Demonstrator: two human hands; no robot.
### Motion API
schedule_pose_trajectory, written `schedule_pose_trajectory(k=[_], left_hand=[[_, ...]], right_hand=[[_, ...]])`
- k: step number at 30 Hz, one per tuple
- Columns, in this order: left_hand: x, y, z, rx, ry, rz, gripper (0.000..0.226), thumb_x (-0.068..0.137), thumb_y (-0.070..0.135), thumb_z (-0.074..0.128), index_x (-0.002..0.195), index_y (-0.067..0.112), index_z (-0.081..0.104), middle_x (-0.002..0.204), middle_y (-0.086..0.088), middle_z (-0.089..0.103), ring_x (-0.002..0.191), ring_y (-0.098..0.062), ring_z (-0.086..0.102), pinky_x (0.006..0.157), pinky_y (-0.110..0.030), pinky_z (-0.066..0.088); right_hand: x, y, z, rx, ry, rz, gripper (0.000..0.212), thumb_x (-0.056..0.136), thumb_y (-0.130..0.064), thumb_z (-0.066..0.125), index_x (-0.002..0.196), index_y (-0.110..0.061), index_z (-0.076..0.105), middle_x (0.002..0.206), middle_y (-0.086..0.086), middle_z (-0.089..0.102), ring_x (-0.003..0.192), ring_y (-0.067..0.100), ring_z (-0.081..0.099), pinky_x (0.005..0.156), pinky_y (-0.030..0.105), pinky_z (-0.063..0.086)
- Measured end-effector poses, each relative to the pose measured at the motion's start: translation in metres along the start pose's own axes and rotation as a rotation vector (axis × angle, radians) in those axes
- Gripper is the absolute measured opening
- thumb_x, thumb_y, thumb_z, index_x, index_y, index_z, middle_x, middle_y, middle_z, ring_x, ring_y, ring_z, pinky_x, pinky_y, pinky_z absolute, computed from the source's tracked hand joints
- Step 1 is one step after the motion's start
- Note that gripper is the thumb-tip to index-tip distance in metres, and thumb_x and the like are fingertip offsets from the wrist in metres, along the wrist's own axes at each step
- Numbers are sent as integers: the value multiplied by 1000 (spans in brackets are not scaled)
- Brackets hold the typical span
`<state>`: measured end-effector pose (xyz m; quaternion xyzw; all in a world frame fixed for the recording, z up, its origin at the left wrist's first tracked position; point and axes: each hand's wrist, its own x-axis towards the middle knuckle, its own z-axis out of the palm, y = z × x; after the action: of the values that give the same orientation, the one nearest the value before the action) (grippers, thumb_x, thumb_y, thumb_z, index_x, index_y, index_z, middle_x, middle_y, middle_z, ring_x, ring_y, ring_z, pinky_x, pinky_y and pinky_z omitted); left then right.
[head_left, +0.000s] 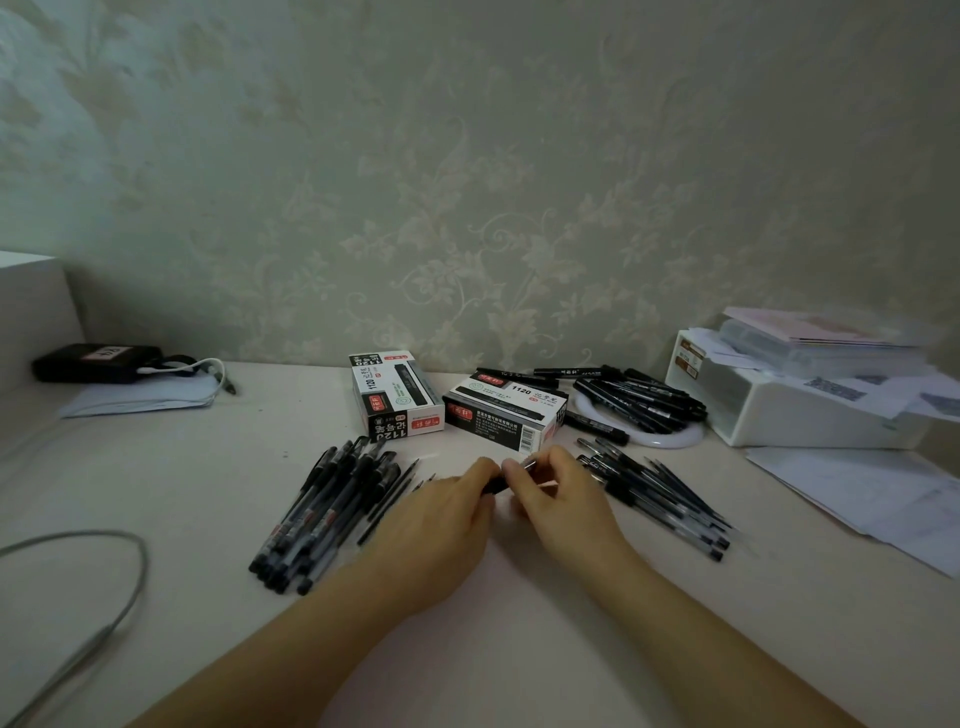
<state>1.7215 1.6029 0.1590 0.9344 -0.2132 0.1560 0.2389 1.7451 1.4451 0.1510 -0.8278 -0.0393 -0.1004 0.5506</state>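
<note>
Head view: both hands pinched one pen at mid-table

A slim black plastic pen (496, 484) sat between the two hands, just above the pale table top (208, 493), near the middle of the scene and in front of the boxes. Only a short dark stretch of its barrel and a silvery end at its far right showed; the rest was hidden by fingers. The left hand (441, 519) had its fingers curled, its fingertips closed on the dark barrel. The right hand (561, 504) had its fingertips drawn together on the silvery end.

To the left lay a heap of black capped gel pens (327, 509), and to the right a second fan of similar pens (660, 499). Farther back stood two black-and-white cardboard boxes printed 1120 (397, 392), side by side. Thick black markers (639, 400) rested on a white ring at far right, beside a white plastic storage box (779, 410). Loose white papers (883, 499) lay at near right, and a grey cable (124, 582) curved at near left.
</note>
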Motion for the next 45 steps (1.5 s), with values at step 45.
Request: schedule_pose_trajectory(k=[45], left_hand=[[7,-4,-7,175,59,-20,14,99,27,45,111,24,50,107,5,46,93,-15,50,72,-33,47]], right_hand=[[1,7,-11,-251,8,-255,15,83,-31,73,96,-30,66,93,-17,64,82,-4,55,69,6,41]])
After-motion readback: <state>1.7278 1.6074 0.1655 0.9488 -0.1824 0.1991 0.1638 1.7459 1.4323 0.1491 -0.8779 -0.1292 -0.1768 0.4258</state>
